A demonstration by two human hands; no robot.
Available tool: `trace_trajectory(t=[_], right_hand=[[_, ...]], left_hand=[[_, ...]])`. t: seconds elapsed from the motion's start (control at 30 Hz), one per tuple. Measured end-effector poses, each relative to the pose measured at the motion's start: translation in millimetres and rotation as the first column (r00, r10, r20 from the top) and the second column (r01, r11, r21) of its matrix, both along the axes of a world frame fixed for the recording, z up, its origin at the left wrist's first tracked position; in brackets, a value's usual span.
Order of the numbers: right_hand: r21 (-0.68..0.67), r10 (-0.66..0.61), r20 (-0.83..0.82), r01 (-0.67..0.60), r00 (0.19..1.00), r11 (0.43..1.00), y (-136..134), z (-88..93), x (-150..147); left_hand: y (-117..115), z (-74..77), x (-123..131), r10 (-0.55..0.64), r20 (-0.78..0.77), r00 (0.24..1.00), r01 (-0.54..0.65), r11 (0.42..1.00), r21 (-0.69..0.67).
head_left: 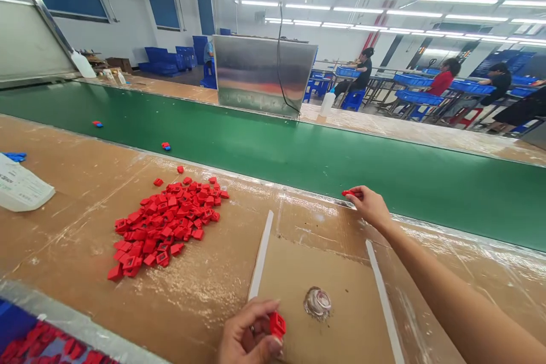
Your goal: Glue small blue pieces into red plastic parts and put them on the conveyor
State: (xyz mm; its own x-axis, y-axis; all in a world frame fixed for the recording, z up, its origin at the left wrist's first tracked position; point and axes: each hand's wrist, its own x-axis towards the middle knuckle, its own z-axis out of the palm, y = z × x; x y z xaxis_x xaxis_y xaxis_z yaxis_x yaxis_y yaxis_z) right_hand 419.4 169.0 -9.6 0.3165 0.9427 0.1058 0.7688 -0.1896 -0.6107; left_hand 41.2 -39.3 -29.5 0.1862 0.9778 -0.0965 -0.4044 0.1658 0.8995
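Between the thumb and fingers of my left hand (249,333) is a small red plastic block (277,324) with a square opening, just above the cardboard mat. My right hand (369,203) reaches out to the near edge of the green conveyor belt (256,145), pinching a small red plastic piece (347,193) at its fingertips. Left of my hands lies a heap of red plastic blocks (170,219) on the brown worktop. A small round dish (318,301) with a wet-looking ring around it stands on the cardboard between two white tape strips.
Two red-and-blue pieces, one farther left (98,124) and one nearer (166,146), lie on the belt. A white bottle (21,185) lies at far left. Red pieces fill a blue bin (46,344) at lower left. Beyond the belt stand a metal panel (264,74) and seated people.
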Motion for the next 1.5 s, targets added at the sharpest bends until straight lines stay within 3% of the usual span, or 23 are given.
trace_trajectory(t=[0.1, 0.3, 0.47, 0.7, 1.13, 1.5], right_hand=[[0.019, 0.064, -0.143, -0.062, 0.988, 0.998, -43.2, 17.0, -12.2], [0.067, 0.286, -0.309, -0.279, 0.907, 0.958, -165.9, 43.6, -62.8], [0.199, 0.399, 0.030, -0.397, 0.916, 0.896, -228.2, 38.6, -105.9], [0.226, 0.408, 0.222, -0.453, 0.886, 0.862, -238.2, 31.8, -123.4], [0.202, 0.446, 0.237, -0.493, 0.863, 0.846, -233.3, 27.2, -125.4], [0.220, 0.399, 0.272, -0.460, 0.876, 0.860, -235.3, 31.0, -130.4]], left_hand=[[-2.6, 6.6, -1.6, -0.070, 0.042, 0.997, 0.073, 0.996, -0.060], [-2.7, 11.0, -3.7, -0.151, 0.043, 0.988, 0.153, 0.987, -0.050], [-3.7, 14.4, -4.8, -0.208, 0.044, 0.977, 0.211, 0.975, -0.075], [-7.4, 19.4, -6.1, -0.235, 0.025, 0.972, 0.236, 0.968, -0.080], [-8.9, 18.5, -6.0, -0.249, 0.057, 0.967, 0.254, 0.963, -0.094], [-9.2, 17.1, -5.1, -0.222, 0.050, 0.974, 0.226, 0.970, -0.088]])
